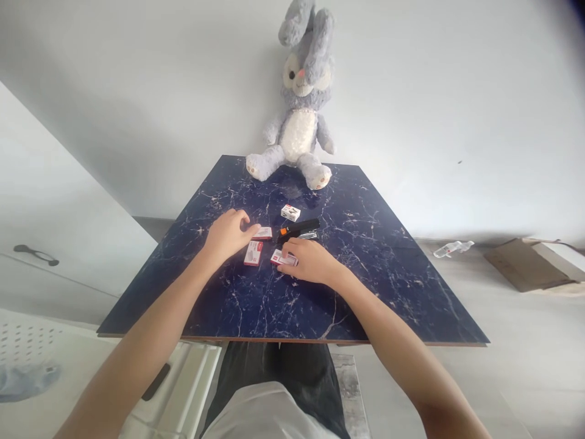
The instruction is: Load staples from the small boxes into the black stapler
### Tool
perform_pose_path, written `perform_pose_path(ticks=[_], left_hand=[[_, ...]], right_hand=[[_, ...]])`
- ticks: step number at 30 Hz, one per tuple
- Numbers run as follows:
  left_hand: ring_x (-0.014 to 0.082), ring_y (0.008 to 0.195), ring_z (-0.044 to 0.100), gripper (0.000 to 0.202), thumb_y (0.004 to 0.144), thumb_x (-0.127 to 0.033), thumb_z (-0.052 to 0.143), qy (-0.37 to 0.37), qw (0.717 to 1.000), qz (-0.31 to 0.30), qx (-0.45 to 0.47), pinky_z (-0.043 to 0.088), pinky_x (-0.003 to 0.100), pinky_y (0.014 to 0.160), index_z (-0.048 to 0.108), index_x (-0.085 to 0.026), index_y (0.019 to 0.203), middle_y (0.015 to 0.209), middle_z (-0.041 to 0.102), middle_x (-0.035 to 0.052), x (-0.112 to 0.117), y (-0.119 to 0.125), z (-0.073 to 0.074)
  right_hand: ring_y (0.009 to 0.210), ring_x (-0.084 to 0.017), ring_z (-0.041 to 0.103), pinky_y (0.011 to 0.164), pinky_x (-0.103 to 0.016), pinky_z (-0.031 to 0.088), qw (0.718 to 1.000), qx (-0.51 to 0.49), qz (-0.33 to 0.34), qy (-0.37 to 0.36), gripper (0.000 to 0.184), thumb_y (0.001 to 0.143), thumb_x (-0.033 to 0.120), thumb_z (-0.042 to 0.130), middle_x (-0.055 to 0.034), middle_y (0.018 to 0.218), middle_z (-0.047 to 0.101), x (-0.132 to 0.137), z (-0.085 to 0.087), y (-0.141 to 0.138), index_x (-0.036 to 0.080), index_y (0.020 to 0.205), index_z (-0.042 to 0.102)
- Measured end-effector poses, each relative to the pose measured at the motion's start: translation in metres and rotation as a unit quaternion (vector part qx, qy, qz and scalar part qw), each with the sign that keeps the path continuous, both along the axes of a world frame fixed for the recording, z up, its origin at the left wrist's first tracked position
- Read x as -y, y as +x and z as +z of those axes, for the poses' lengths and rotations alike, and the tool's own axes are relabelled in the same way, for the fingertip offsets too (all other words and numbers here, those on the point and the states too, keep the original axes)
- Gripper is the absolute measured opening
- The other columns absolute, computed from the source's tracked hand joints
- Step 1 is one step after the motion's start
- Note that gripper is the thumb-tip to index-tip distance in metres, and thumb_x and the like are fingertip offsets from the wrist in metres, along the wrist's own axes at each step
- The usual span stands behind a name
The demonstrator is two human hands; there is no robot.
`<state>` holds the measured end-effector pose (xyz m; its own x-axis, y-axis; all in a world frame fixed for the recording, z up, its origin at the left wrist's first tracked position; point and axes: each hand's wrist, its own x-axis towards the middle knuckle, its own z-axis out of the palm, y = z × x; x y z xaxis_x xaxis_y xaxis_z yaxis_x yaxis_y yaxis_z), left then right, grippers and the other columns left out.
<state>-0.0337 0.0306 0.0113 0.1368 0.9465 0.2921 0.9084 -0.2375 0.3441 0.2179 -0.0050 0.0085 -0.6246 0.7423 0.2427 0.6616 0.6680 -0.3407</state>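
Several small red-and-white staple boxes lie on a dark blue marbled table (365, 286). My left hand (228, 235) rests with curled fingers, its fingertips touching one box (264, 233). Another box (253, 253) lies just below that hand. My right hand (308, 261) lies knuckles up, fingers closed on a third box (281, 258). A black stapler with an orange tip (299, 229) sits just beyond my right hand. A further white box (290, 212) stands behind it.
A grey and white plush rabbit (299, 116) sits at the table's far edge against the wall. White furniture (55, 244) stands to the left. On the floor to the right lie a cardboard box (530, 262) and a clear plastic bottle (450, 248).
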Motion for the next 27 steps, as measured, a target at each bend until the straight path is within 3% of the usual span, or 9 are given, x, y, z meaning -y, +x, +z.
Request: perform_pose_path(ticks=[3,6,8,11,14,17,22,27], left_hand=[[0.0329,0.071,0.067,0.064,0.071,-0.07,0.07,-0.079,0.995,0.014,-0.054,0.048,0.038,0.07,0.063,-0.018,0.107,0.076,0.069,0.0122,0.02,0.014,0.007],[0.0328,0.071,0.069,0.052,0.078,-0.052,0.07,-0.076,0.994,-0.022,-0.08,0.047,0.036,0.07,0.059,-0.018,0.116,0.077,0.07,0.0113,0.032,0.026,0.014],[0.0317,0.076,0.07,0.041,0.085,-0.039,0.064,-0.053,0.996,-0.049,-0.061,0.048,0.036,0.071,0.058,-0.02,0.12,0.085,0.071,0.0112,0.034,0.028,0.017],[0.0358,0.091,0.07,0.042,0.082,-0.041,0.066,-0.058,0.993,-0.092,-0.044,0.049,0.038,0.074,0.061,-0.02,0.118,0.106,0.071,0.0159,0.032,0.024,0.016],[0.0389,0.1,0.068,0.052,0.075,-0.046,0.073,-0.117,0.984,-0.135,-0.019,0.049,0.039,0.077,0.065,-0.021,0.119,0.12,0.068,0.0182,0.031,0.019,0.008],[0.0366,0.104,0.068,0.057,0.072,-0.037,0.075,-0.167,0.971,-0.174,0.002,0.05,0.037,0.078,0.063,-0.023,0.126,0.126,0.067,0.0148,0.031,0.019,0.004],[0.0311,0.114,0.063,0.062,0.075,-0.015,0.065,-0.094,0.974,-0.206,0.007,0.05,0.038,0.09,0.055,-0.022,0.136,0.131,0.063,0.0115,0.034,0.029,0.01],[0.023,0.102,0.067,0.042,0.083,-0.016,0.062,-0.043,0.96,-0.219,0.168,0.053,0.034,0.086,0.061,-0.026,0.124,0.115,0.07,0.0052,0.037,0.036,0.017]], right_hand=[[0.074,-0.016,0.061,0.067,-0.027,0.041,0.999,-0.044,-0.022,0.017,0.025,0.091,0.043,0.067,-0.0042,0.088,0.066,0.002,0.003,-0.003,0.02,0.084,0.063],[0.071,-0.015,0.061,0.069,-0.028,0.045,0.992,-0.119,-0.046,0.018,0.016,0.095,0.036,0.06,-0.0029,0.089,0.067,0.002,0.008,-0.006,0.021,0.092,0.064],[0.073,-0.015,0.062,0.072,-0.029,0.048,0.987,-0.154,-0.052,0.006,0.018,0.095,0.035,0.059,-0.0043,0.099,0.07,0.001,0.007,-0.006,0.021,0.106,0.064],[0.077,-0.016,0.065,0.074,-0.031,0.051,0.987,-0.152,-0.043,-0.01,0.031,0.093,0.034,0.063,-0.0077,0.112,0.07,-0.002,0.002,-0.007,0.021,0.121,0.062],[0.077,-0.016,0.065,0.076,-0.031,0.052,0.988,-0.149,-0.041,-0.007,0.029,0.091,0.029,0.064,-0.007,0.11,0.071,-0.003,-0.003,-0.007,0.021,0.119,0.064],[0.073,-0.014,0.065,0.075,-0.03,0.052,0.98,-0.189,-0.057,-0.004,0.023,0.091,0.026,0.062,-0.0048,0.104,0.073,-0.005,0.0,-0.005,0.021,0.114,0.067],[0.078,-0.017,0.069,0.074,-0.03,0.055,0.954,-0.276,-0.113,-0.03,0.021,0.092,0.028,0.06,-0.0049,0.099,0.074,-0.007,0.007,0.0,0.022,0.11,0.068],[0.089,-0.02,0.073,0.083,-0.034,0.059,0.938,-0.299,-0.029,-0.175,0.034,0.087,0.033,0.069,-0.0054,0.112,0.074,-0.005,-0.001,-0.008,0.025,0.12,0.065]])
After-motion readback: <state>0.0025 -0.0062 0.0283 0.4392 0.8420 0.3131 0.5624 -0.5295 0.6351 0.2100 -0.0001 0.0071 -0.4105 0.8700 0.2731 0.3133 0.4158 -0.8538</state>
